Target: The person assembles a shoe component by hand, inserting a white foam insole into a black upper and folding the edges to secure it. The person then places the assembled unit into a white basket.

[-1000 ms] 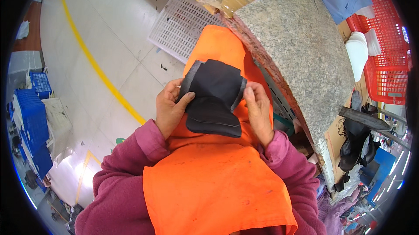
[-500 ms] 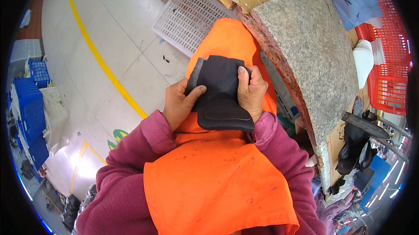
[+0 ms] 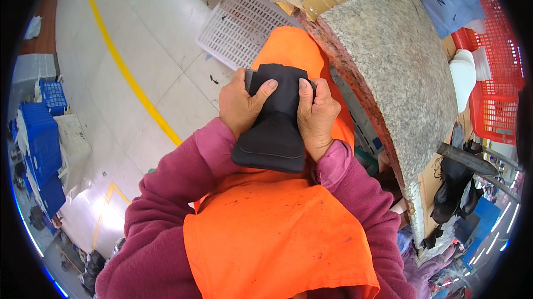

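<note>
Over my lap, both hands hold up a black stitched fabric piece [image 3: 276,111]. Its top end is squared, the middle narrows, and the lower end flares into a rounded, padded-looking flap with a seam line. My left hand [image 3: 240,104] grips its left edge, thumb on the front face and fingers hidden behind. On the opposite edge, my right hand [image 3: 317,115] pinches it the same way, thumb upright on the front. A greyer strip shows at the upper left edge. Beneath lies an orange apron [image 3: 277,232] covering my lap.
Close on my right stands a workbench with a speckled stone slab [image 3: 394,66]. Beyond it are white curved pieces [image 3: 462,74], a red basket [image 3: 497,113] and black scraps [image 3: 452,188]. A pale slotted crate [image 3: 239,27] sits ahead on the floor; blue crates [image 3: 41,143] stand far left.
The black fabric piece has straightened and its lower flap has swung to the left. Both hands have shifted slightly up along its edges, with the left hand a little further right.
</note>
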The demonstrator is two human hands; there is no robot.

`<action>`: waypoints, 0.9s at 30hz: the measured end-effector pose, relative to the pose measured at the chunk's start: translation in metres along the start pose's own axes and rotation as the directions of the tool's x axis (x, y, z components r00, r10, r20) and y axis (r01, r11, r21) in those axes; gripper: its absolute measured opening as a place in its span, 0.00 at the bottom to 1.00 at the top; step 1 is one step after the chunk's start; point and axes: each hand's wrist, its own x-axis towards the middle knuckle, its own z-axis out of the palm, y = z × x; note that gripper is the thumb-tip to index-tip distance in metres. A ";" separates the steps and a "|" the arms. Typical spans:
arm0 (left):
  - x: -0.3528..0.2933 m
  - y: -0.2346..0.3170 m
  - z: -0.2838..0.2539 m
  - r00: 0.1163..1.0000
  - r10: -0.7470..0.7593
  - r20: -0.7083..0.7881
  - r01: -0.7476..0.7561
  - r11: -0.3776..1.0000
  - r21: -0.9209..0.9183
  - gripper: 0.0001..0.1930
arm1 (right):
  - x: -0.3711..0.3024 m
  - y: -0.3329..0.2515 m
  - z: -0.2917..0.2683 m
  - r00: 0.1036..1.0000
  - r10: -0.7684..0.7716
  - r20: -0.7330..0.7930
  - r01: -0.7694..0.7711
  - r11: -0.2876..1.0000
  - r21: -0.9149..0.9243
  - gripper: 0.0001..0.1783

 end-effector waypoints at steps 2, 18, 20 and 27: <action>0.002 -0.004 0.007 1.000 -0.022 -0.010 0.021 0.992 -0.124 0.26 | -0.003 0.003 0.002 0.999 0.046 -0.009 -0.046 0.998 0.034 0.10; 0.018 -0.037 0.033 0.995 0.002 0.101 0.036 0.925 -0.378 0.19 | -0.010 0.019 0.010 0.984 0.133 -0.120 -0.126 0.990 0.061 0.09; 0.019 -0.042 0.034 0.982 0.015 0.187 0.070 0.894 -0.442 0.23 | -0.011 0.017 0.009 0.985 0.129 -0.114 -0.127 0.992 0.026 0.10; 0.052 -0.046 -0.040 0.746 -0.357 0.562 0.603 0.721 -0.341 0.35 | -0.016 0.008 0.007 0.986 0.113 -0.120 -0.111 0.994 0.023 0.10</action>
